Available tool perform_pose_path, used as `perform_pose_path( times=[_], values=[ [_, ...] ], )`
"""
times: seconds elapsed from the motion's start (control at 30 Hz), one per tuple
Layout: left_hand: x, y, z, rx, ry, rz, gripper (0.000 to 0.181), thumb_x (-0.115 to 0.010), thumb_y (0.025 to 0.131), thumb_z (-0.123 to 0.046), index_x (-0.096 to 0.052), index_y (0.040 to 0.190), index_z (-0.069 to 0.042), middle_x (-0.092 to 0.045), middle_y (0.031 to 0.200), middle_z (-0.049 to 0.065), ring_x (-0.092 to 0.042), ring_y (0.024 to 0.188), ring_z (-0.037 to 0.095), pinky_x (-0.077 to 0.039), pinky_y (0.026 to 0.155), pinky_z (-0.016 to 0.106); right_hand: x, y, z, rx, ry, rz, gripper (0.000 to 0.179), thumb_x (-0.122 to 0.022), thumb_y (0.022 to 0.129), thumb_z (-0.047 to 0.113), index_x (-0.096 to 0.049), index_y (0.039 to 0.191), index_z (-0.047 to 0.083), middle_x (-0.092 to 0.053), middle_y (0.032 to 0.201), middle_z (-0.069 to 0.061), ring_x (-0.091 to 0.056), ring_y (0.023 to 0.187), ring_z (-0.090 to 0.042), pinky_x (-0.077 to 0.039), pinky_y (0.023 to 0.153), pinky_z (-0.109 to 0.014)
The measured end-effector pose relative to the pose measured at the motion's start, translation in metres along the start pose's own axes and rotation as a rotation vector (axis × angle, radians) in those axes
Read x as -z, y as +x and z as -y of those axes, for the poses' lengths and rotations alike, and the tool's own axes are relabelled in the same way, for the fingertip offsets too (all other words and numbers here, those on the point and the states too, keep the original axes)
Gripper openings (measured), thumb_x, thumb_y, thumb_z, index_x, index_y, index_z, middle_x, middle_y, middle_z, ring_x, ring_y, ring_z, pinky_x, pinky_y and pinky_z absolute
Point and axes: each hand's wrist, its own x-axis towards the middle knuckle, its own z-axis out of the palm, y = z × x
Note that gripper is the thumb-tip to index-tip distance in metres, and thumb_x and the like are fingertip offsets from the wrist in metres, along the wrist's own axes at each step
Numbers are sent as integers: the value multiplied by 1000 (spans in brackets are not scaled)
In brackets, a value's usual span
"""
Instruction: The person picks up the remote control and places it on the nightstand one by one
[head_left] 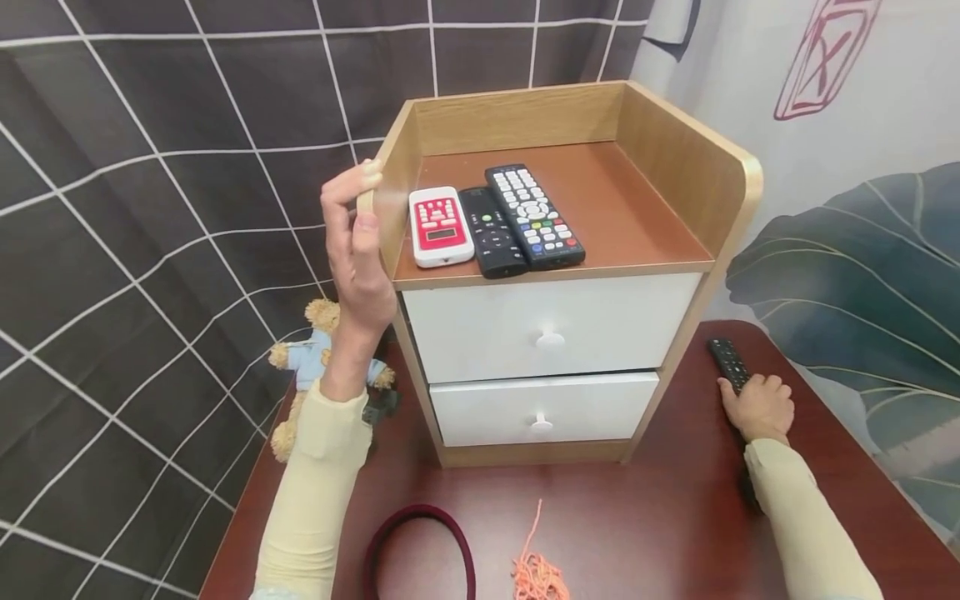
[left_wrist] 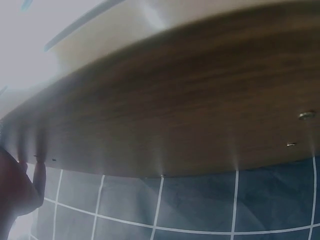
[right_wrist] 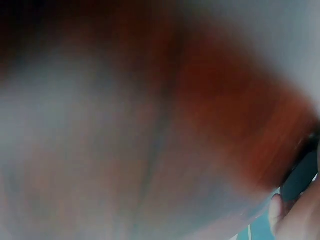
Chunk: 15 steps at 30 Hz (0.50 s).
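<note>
My left hand (head_left: pixel 360 258) grips the front edge of the left side panel of a small wooden cabinet (head_left: pixel 667 183) with two white drawers. In the left wrist view, the fingers (left_wrist: pixel 39 182) touch the brown outer face of the panel (left_wrist: pixel 175 110). On the table at the right, my right hand (head_left: pixel 761 407) holds a black remote control (head_left: pixel 727 362), whose far end sticks out beyond the fingers. That remote (right_wrist: pixel 302 175) shows partly at the right edge of the blurred right wrist view. On the cabinet top lie a white-and-red remote (head_left: pixel 441 227), a black remote (head_left: pixel 491 233) and a larger black remote with white buttons (head_left: pixel 534 217).
A teddy bear (head_left: pixel 307 362) in blue sits left of the cabinet, partly behind my left arm. A dark red ring (head_left: pixel 420 510) and tangled orange yarn (head_left: pixel 538 577) lie on the reddish table (head_left: pixel 600 517) in front. A dark grid-patterned curtain (head_left: pixel 150 250) hangs behind.
</note>
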Motion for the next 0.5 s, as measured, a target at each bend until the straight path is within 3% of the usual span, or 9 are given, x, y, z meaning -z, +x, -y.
perform_pose_path(
  times=[0.23, 0.5],
  values=[
    [-3, -1, 1, 4, 0, 14, 48, -38, 89, -27, -47, 117, 11, -52, 129, 20, -52, 125, 28, -48, 97, 39, 7, -6, -13, 6, 27, 29, 76, -42, 98, 46, -41, 115, -28, -39, 101, -39, -44, 92, -52, -44, 63, -58],
    [-2, -1, -2, -5, 1, -17, 48, -37, 88, -25, -48, 115, 13, -53, 127, 21, -51, 127, 29, -45, 102, 39, 20, -12, -20, 188, 37, -30, 73, -46, 98, 49, -49, 114, -22, -46, 107, -37, -47, 94, -49, -45, 70, -63]
  ],
)
